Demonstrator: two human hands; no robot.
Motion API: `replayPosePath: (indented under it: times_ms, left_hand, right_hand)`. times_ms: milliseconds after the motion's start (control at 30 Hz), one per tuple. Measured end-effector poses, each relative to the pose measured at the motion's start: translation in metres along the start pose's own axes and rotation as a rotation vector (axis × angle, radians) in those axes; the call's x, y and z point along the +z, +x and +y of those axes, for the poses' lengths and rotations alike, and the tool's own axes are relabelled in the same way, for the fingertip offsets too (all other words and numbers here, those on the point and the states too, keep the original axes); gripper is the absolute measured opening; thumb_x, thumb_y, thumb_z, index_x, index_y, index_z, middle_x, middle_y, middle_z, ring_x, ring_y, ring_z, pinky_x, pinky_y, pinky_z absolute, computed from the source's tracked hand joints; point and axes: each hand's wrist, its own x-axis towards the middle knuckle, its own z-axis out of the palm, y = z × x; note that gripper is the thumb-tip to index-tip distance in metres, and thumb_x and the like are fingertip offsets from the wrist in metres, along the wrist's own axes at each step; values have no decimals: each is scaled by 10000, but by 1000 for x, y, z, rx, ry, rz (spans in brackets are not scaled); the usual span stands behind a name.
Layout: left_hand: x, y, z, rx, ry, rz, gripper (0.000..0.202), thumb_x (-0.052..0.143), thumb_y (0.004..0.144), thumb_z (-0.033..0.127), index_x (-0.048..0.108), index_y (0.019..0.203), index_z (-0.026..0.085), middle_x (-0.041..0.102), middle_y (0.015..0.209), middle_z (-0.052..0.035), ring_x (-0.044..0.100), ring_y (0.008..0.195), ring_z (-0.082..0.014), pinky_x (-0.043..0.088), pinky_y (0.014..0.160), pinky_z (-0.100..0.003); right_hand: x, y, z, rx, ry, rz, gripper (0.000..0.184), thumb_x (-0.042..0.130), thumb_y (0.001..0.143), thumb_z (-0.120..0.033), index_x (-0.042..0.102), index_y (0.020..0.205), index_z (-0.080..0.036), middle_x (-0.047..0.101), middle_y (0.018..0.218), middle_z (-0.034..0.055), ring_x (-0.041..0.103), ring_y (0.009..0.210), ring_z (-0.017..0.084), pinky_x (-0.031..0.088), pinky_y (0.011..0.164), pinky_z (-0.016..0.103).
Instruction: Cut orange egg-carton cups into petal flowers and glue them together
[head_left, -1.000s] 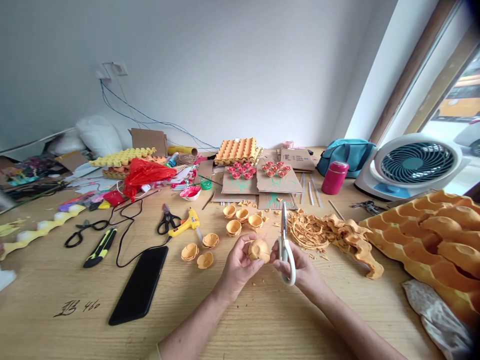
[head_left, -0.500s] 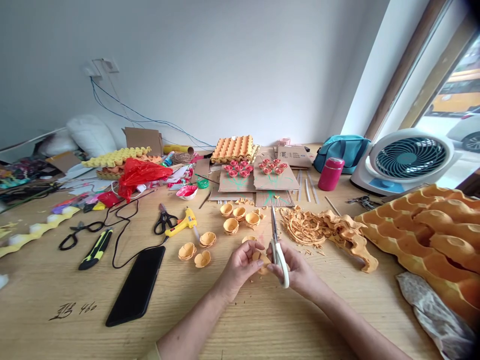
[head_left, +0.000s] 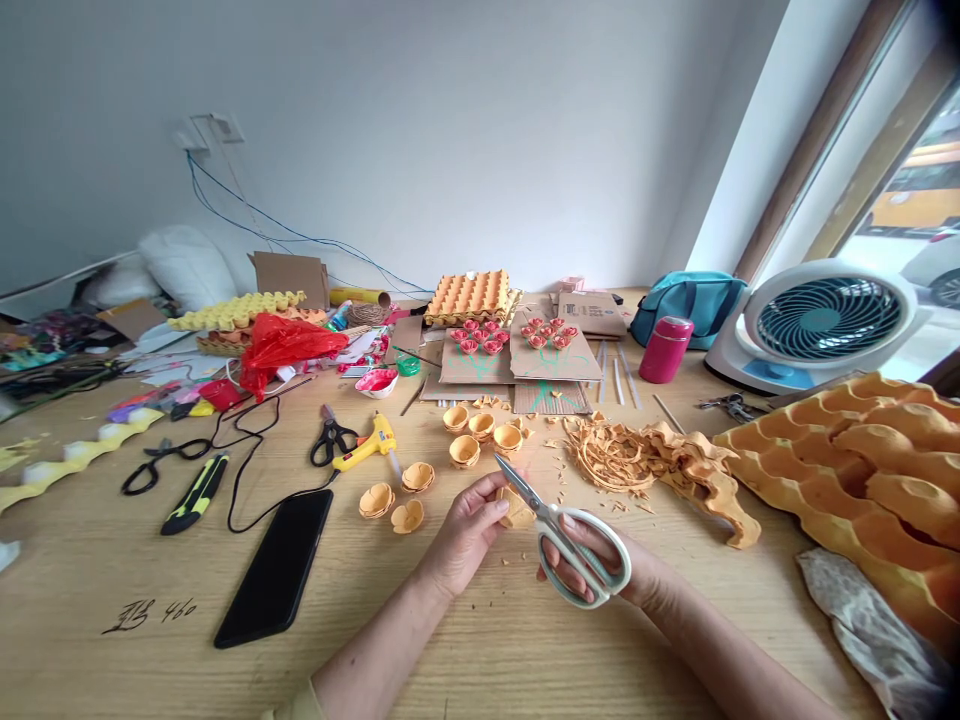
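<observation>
Fingers of our left hand (head_left: 466, 530) pinch a thin, rounded orange pulp cup (head_left: 517, 508), and our right hand (head_left: 637, 565), fingers through smooth pale loops, grips the scissors (head_left: 552, 516), whose long axis runs from near right to far left, steel blades just beyond the cup. Farther out we see petal-lipped cups (head_left: 407, 517) to the left and curled, ragged scraps (head_left: 615, 460) to the right on the wood-grained table (head_left: 465, 660).
</observation>
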Motion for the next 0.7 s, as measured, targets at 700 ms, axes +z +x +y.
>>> replayPosePath:
  times_ms: [700]
  left_hand:
    - [-4, 4, -5, 47, 120, 234, 305, 872, 646, 329, 642, 742, 152, 581, 691, 30, 499, 679, -109, 395, 697, -251]
  right_hand:
    - [2, -1, -15, -165, -554, 297, 443, 520, 907, -612, 501, 742, -201, 521, 619, -21, 453, 546, 126, 348, 527, 256]
